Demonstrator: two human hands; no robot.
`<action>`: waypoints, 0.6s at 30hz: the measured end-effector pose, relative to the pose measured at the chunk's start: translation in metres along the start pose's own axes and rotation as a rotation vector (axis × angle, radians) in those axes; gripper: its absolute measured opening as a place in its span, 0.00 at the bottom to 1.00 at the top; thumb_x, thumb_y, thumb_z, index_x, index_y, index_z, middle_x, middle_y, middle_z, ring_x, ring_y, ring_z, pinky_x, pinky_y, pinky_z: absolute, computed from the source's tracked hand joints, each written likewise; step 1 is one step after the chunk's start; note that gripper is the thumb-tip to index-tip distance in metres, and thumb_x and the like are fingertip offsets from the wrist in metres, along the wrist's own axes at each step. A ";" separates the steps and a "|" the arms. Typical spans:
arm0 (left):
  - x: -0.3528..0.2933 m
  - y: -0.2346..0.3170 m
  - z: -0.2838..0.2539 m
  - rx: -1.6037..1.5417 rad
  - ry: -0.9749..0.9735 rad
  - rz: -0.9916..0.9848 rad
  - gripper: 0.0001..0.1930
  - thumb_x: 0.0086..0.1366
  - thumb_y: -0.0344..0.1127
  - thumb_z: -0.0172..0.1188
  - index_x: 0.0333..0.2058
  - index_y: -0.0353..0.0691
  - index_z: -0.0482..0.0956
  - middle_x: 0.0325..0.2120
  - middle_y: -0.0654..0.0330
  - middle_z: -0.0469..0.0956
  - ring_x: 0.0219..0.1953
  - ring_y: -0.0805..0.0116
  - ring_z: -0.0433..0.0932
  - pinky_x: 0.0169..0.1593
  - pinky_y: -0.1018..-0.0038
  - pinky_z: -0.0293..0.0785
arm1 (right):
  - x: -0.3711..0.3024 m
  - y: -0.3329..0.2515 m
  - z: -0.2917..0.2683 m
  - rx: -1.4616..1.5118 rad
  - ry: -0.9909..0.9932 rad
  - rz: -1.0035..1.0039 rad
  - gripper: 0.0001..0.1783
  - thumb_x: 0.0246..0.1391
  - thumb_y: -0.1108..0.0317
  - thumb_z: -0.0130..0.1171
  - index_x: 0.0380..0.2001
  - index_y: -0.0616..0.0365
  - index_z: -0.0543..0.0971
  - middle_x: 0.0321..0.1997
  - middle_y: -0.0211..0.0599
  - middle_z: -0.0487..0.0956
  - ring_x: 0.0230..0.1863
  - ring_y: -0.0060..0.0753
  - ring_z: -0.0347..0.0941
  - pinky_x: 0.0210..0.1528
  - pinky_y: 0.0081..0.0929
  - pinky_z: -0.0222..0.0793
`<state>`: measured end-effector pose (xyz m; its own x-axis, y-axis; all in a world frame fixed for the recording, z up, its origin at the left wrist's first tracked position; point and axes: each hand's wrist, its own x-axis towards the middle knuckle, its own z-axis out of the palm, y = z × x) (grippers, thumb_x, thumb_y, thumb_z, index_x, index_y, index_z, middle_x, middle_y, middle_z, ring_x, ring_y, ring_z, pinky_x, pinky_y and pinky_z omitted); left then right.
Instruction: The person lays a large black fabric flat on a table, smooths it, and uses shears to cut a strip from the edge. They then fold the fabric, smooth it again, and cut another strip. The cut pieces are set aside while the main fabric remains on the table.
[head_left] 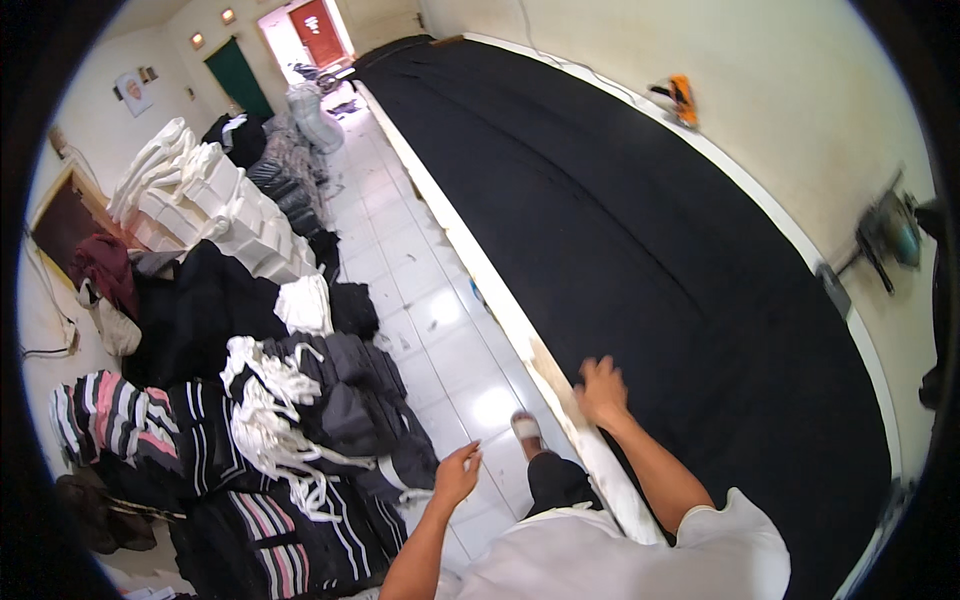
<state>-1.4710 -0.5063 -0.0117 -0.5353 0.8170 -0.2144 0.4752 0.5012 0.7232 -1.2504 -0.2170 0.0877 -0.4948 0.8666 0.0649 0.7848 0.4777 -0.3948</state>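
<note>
A long sheet of black cloth [620,200] covers the table on my right, spread lengthwise with a few shallow creases. My right hand [602,392] is over the cloth's near-left edge, its fingers spread and slightly blurred; whether it touches the cloth I cannot tell. It holds nothing that I can see. Beside the table, above the tiled floor, hangs my left hand [458,476], fingers loosely bent and thumb apart, with nothing visible in it. The pale table edge [470,250] runs between the cloth and the aisle.
Stacked dark and striped garments [270,540] fill the left side, with white straps [270,430] on top. Farther back stand white bundles [215,205]. A tiled aisle [400,290] leads toward a red door [318,35]. An orange tool [683,100] and a grey-green machine [893,235] are along the right wall.
</note>
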 end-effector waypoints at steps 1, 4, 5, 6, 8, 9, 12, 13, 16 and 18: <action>0.029 -0.033 -0.016 0.018 0.023 -0.035 0.21 0.75 0.46 0.62 0.59 0.41 0.86 0.51 0.43 0.88 0.55 0.44 0.86 0.61 0.58 0.81 | 0.052 -0.013 0.008 0.128 -0.345 0.054 0.21 0.59 0.62 0.69 0.50 0.66 0.80 0.48 0.56 0.84 0.52 0.62 0.83 0.55 0.50 0.80; 0.063 -0.136 -0.073 0.049 0.086 -0.383 0.25 0.73 0.50 0.62 0.59 0.39 0.86 0.49 0.42 0.88 0.55 0.41 0.86 0.61 0.56 0.80 | 0.190 -0.056 0.025 0.397 -0.313 0.193 0.21 0.59 0.59 0.69 0.47 0.66 0.82 0.44 0.56 0.86 0.54 0.60 0.85 0.57 0.50 0.79; 0.055 -0.167 -0.087 0.005 0.068 -0.638 0.26 0.72 0.51 0.62 0.59 0.38 0.86 0.49 0.42 0.88 0.55 0.40 0.86 0.62 0.55 0.80 | 0.223 -0.068 0.030 0.369 -0.178 0.235 0.21 0.60 0.59 0.69 0.46 0.66 0.82 0.43 0.55 0.86 0.53 0.59 0.85 0.57 0.51 0.79; 0.039 -0.193 -0.099 0.164 0.173 -0.585 0.22 0.71 0.47 0.60 0.48 0.34 0.89 0.42 0.39 0.88 0.45 0.39 0.88 0.52 0.51 0.81 | 0.260 -0.084 0.040 0.266 0.071 0.242 0.20 0.63 0.59 0.67 0.49 0.65 0.81 0.53 0.57 0.84 0.57 0.63 0.83 0.57 0.53 0.80; 0.028 -0.234 -0.119 0.328 0.103 -0.846 0.18 0.67 0.48 0.61 0.37 0.37 0.89 0.37 0.42 0.88 0.42 0.38 0.87 0.46 0.49 0.83 | 0.327 -0.123 0.065 0.071 0.006 0.058 0.22 0.62 0.57 0.68 0.50 0.65 0.81 0.51 0.56 0.84 0.56 0.63 0.84 0.58 0.53 0.80; 0.024 -0.252 -0.141 0.672 -0.237 -0.334 0.16 0.63 0.48 0.64 0.25 0.42 0.83 0.25 0.45 0.83 0.27 0.42 0.84 0.28 0.48 0.76 | 0.359 -0.140 0.078 -0.007 -0.032 -0.037 0.24 0.62 0.56 0.69 0.50 0.65 0.81 0.49 0.56 0.84 0.55 0.63 0.84 0.58 0.52 0.80; 0.054 -0.277 -0.154 0.259 -0.117 -1.000 0.17 0.65 0.48 0.63 0.27 0.40 0.84 0.26 0.43 0.83 0.29 0.40 0.84 0.31 0.47 0.76 | 0.476 -0.188 0.122 0.321 -0.357 -0.039 0.15 0.57 0.60 0.69 0.41 0.60 0.88 0.44 0.56 0.88 0.49 0.62 0.86 0.57 0.49 0.82; 0.084 -0.289 -0.160 0.230 -0.116 -1.022 0.17 0.66 0.48 0.63 0.28 0.39 0.84 0.26 0.42 0.83 0.30 0.39 0.84 0.32 0.47 0.77 | 0.521 -0.204 0.139 0.340 -0.220 0.022 0.12 0.58 0.62 0.67 0.38 0.58 0.89 0.41 0.55 0.89 0.46 0.61 0.87 0.54 0.49 0.83; 0.218 -0.332 -0.191 0.172 -0.083 -1.006 0.18 0.68 0.48 0.62 0.29 0.37 0.85 0.28 0.40 0.84 0.31 0.38 0.85 0.35 0.47 0.77 | 0.662 -0.247 0.188 0.520 0.217 0.075 0.10 0.62 0.66 0.63 0.38 0.59 0.88 0.36 0.51 0.89 0.44 0.54 0.88 0.49 0.48 0.82; 0.339 -0.362 -0.236 0.167 -0.034 -0.927 0.19 0.69 0.47 0.61 0.30 0.36 0.86 0.28 0.39 0.84 0.33 0.37 0.85 0.37 0.47 0.78 | 0.756 -0.275 0.213 1.104 -0.028 0.453 0.15 0.68 0.65 0.60 0.52 0.64 0.83 0.52 0.56 0.87 0.52 0.56 0.87 0.56 0.51 0.84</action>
<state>-1.9898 -0.4784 -0.1914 -0.7309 0.0788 -0.6779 -0.0348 0.9877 0.1523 -1.9196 0.2758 0.0497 -0.2741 0.9142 -0.2985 0.1518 -0.2654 -0.9521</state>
